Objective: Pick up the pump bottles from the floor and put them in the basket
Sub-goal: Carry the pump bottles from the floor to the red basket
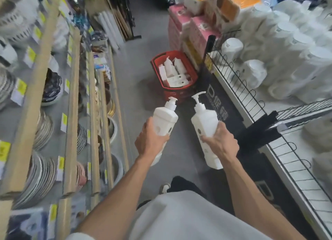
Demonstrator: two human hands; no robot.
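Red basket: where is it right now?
In the head view the red basket sits on the floor ahead, right of centre, against the end of the wire shelf and just in front of the pink packs, with white bottles inside.

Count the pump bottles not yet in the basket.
2. The left bottle is in the left hand, the right bottle in the right hand. Others may be hidden from view.

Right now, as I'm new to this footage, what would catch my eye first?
Mid-frame, the left hand grips one white pump bottle and the right hand grips a second pump bottle. Beyond them, on the grey floor, stands a red basket already holding more white bottles.
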